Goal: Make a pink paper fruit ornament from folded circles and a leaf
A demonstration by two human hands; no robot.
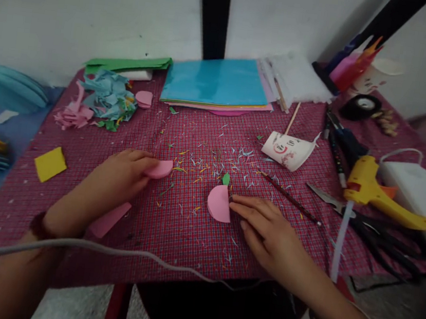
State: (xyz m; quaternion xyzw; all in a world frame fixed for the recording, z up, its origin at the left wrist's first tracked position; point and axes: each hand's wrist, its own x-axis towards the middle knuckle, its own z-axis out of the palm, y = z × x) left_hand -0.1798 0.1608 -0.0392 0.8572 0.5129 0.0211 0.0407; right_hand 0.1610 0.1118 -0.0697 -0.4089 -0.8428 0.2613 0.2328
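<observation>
My left hand (129,172) is closed, its fingertips pinching a folded pink paper half-circle (160,169) just above the cloth. Beneath the left wrist, a pink paper strip (111,221) lies partly hidden. Stretched flat on the table, the fingers of my right hand (263,222) reach the straight edge of a second pink paper half-circle (219,204). A small green paper leaf (226,178) sits at the top of that half-circle. Coloured paper snippets (200,168) are strewn between and beyond the hands.
A brown pencil (289,197), scissors (327,197) and a yellow glue gun (363,180) lie to the right. A paper cup (288,150) rests on its side. Coloured sheets (214,82) and crumpled scraps (107,97) are at the back. A white cable (139,253) crosses in front.
</observation>
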